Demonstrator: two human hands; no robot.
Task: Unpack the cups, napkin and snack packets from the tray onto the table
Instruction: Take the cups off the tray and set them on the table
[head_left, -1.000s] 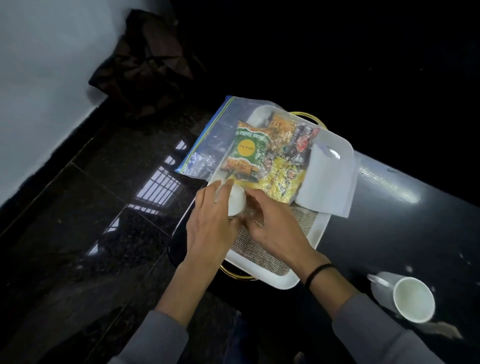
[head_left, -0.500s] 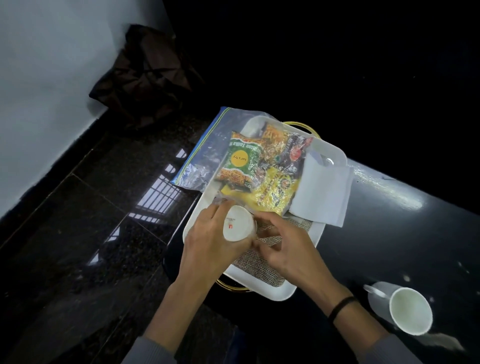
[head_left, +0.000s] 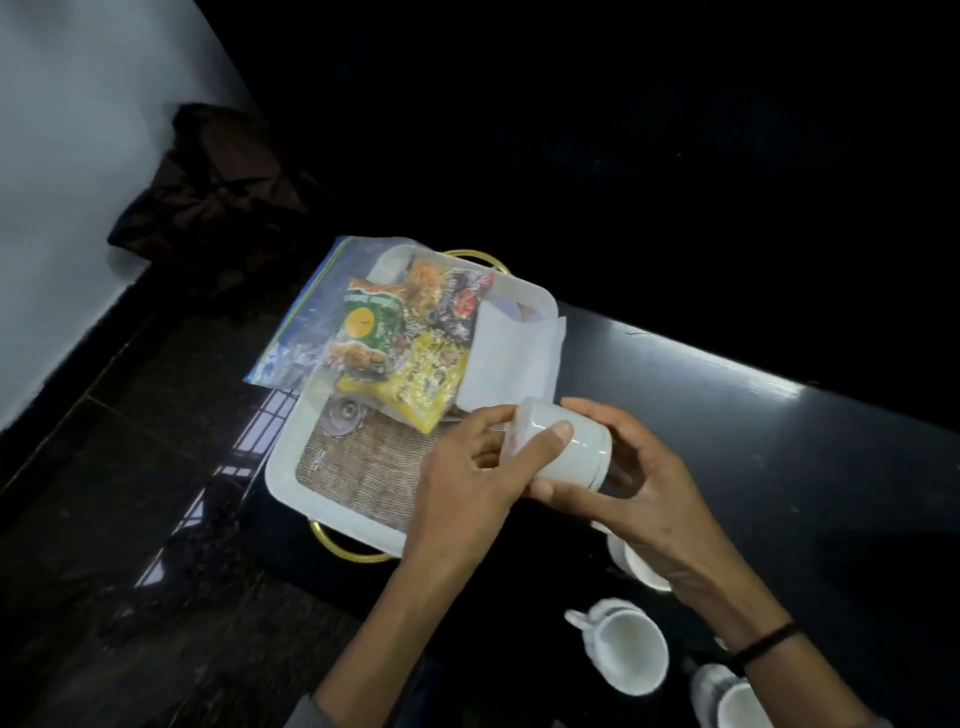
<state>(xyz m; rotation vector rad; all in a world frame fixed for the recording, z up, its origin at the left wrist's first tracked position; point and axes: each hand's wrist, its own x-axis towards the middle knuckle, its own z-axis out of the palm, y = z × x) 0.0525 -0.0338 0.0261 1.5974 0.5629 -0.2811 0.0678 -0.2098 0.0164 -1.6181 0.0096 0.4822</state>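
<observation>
A white cup (head_left: 563, 444) lies on its side in the air over the tray's right edge, held between my left hand (head_left: 467, 478) and my right hand (head_left: 639, 483). The white tray (head_left: 283, 467) with gold handles has a woven mat inside. A clear zip bag of snack packets (head_left: 400, 348) lies across its far half. A white napkin (head_left: 511, 358) rests at the tray's far right. Three more white cups stand on the black table: one (head_left: 626, 652) upright near me, one (head_left: 727, 701) at the bottom edge, and one (head_left: 636, 566) mostly hidden under my right wrist.
The tray sits at the left end of the black table (head_left: 779, 441), overhanging a dark polished floor (head_left: 130, 493). A dark crumpled cloth (head_left: 208, 197) lies by the white wall (head_left: 67, 182). A small round metal disc (head_left: 343, 415) rests on the tray's mat.
Both hands have lifted the cup off the tray's mat and carried it right, past the tray's right edge. The view has shifted, bringing more cups on the table into sight.
</observation>
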